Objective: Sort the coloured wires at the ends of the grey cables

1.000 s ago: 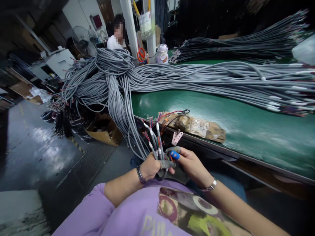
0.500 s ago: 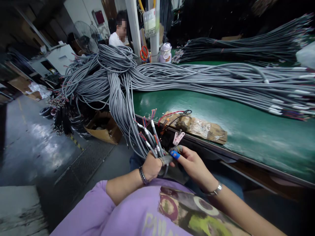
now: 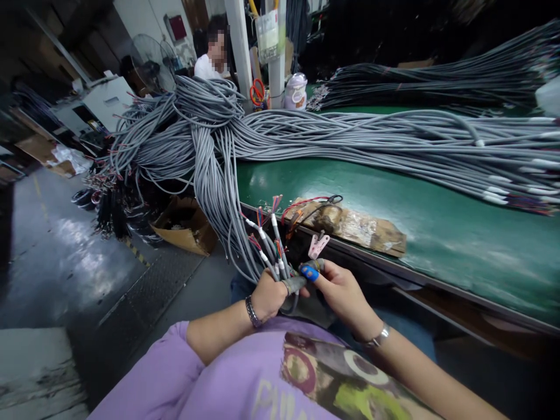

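Little is altered since the earlier frame: the cable ends (image 3: 272, 245) are kept fanned upright in the closed left hand (image 3: 268, 294), and the right hand (image 3: 339, 290), its thumb capped in a blue finger cot (image 3: 309, 272), remains pinched at their base. Only this small handful is taken up, judged against the grey cable mass (image 3: 350, 140) left lying untouched. Recorded besides: green table (image 3: 420, 233), taped cardboard pad (image 3: 354, 224), wet concrete floor (image 3: 52, 256), a seated co-worker (image 3: 212, 58) beyond.

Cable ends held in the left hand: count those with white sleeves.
4, as far as shows, fanned up from the left hand: ends and. More may be hidden among the fingers.
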`<state>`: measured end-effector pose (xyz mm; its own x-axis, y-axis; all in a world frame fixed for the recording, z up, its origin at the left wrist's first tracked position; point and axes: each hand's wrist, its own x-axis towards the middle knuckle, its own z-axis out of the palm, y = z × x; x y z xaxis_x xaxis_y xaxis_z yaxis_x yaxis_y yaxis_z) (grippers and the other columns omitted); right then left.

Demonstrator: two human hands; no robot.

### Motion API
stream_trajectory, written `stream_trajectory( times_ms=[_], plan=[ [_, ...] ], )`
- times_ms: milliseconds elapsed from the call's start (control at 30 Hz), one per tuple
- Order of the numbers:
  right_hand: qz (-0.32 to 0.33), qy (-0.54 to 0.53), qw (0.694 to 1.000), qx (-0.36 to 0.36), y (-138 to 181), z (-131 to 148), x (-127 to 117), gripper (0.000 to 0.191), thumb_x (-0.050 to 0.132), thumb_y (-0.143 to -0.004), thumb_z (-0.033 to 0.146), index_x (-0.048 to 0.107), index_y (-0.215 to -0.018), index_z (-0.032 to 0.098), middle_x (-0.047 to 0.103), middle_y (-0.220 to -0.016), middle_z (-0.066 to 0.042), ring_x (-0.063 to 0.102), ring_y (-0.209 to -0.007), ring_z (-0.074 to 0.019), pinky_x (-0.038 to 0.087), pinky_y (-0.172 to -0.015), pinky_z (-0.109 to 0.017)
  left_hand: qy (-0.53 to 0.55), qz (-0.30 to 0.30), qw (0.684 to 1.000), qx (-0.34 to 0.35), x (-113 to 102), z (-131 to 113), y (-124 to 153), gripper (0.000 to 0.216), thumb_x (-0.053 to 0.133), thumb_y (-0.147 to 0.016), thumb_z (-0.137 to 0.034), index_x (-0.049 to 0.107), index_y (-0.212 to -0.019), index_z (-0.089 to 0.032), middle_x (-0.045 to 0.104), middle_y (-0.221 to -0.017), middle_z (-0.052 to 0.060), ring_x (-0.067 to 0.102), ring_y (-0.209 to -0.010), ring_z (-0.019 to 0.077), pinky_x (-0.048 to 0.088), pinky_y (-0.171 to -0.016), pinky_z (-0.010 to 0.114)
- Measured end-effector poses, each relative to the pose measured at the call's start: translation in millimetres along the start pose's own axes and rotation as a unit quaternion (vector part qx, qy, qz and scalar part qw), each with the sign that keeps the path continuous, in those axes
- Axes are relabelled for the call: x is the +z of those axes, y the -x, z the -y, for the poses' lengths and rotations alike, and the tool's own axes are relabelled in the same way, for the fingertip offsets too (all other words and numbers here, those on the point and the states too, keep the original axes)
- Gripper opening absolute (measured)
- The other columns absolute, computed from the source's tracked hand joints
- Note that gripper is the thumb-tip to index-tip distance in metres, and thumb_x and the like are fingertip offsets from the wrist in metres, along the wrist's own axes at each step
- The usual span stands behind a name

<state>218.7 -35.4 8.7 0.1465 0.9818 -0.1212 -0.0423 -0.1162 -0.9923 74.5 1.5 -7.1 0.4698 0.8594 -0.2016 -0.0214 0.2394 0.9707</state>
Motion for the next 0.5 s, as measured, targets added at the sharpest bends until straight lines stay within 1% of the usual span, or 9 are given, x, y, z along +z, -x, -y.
stream_trajectory(
  times_ms=[133, 200, 300, 367, 433, 500],
  plan=[
    [-0.017, -0.021, 1.0, 0.001, 0.8, -4.6, 0.5, 0.041, 0.07, -0.069, 0.06, 0.057, -0.062, 0.022, 0.055, -0.052, 0.0, 0.049, -0.052, -0.0154, 0.044, -0.054, -0.03, 0.047, -0.054, 0.997, 0.016, 2.4, 4.3, -0.6, 0.032, 0.072, -0.071, -0.043, 0.068, -0.059, -0.014, 0.066, -0.061, 0.006, 0.061, -0.062, 0.0164, 0.048, -0.068, 0.03],
    [-0.021, -0.032, 0.999, -0.004, 2.3, -7.0, 0.6, 0.041, 0.07, -0.07, 0.06, 0.056, -0.061, 0.022, 0.053, -0.053, 0.001, 0.047, -0.052, -0.0143, 0.042, -0.053, -0.03, 0.08, -0.068, 0.994, 0.009, 4.3, 3.3, -1.6, 0.032, 0.073, -0.071, -0.043, 0.067, -0.059, -0.014, 0.066, -0.06, 0.006, 0.061, -0.06, 0.0164, 0.048, -0.064, 0.029],
    [-0.027, -0.026, 0.999, -0.017, 3.9, -6.4, 0.4, 0.04, 0.069, -0.071, 0.058, 0.058, -0.063, 0.022, 0.056, -0.058, 0.0, 0.047, -0.054, -0.0142, 0.041, -0.053, -0.029, 0.113, -0.083, 0.99, -0.004, 6.6, -0.8, -2.2, 0.035, 0.073, -0.069, -0.045, 0.065, -0.055, -0.014, 0.064, -0.057, 0.006, 0.06, -0.057, 0.0163, 0.047, -0.057, 0.028],
    [-0.007, -0.03, 0.999, -0.021, 3.2, -2.3, 0.8, 0.037, 0.068, -0.074, 0.058, 0.06, -0.07, 0.022, 0.059, -0.06, -0.001, 0.052, -0.057, -0.0155, 0.044, -0.056, -0.029, 0.121, -0.08, 0.989, -0.002, 7.4, -2.2, -1.9, 0.035, 0.074, -0.068, -0.045, 0.064, -0.054, -0.014, 0.062, -0.054, 0.005, 0.06, -0.056, 0.0159, 0.045, -0.056, 0.027],
    [0.025, -0.032, 0.999, -0.021, 0.6, 3.0, 2.2, 0.035, 0.068, -0.075, 0.056, 0.06, -0.076, 0.022, 0.061, -0.062, -0.001, 0.056, -0.059, -0.0167, 0.047, -0.06, -0.03, 0.109, -0.071, 0.991, 0.019, 7.3, -1.3, -1.4, 0.035, 0.073, -0.07, -0.044, 0.065, -0.053, -0.014, 0.062, -0.053, 0.005, 0.06, -0.058, 0.0159, 0.046, -0.057, 0.027],
    [0.047, -0.019, 0.999, -0.017, -3.1, 7.0, 4.0, 0.033, 0.071, -0.073, 0.052, 0.058, -0.078, 0.022, 0.062, -0.059, 0.0, 0.056, -0.058, -0.0167, 0.047, -0.06, -0.03, 0.09, -0.062, 0.993, 0.042, 6.8, 1.4, -1.0, 0.035, 0.072, -0.071, -0.043, 0.066, -0.054, -0.014, 0.062, -0.054, 0.005, 0.061, -0.06, 0.0161, 0.046, -0.06, 0.027]
  ],
)
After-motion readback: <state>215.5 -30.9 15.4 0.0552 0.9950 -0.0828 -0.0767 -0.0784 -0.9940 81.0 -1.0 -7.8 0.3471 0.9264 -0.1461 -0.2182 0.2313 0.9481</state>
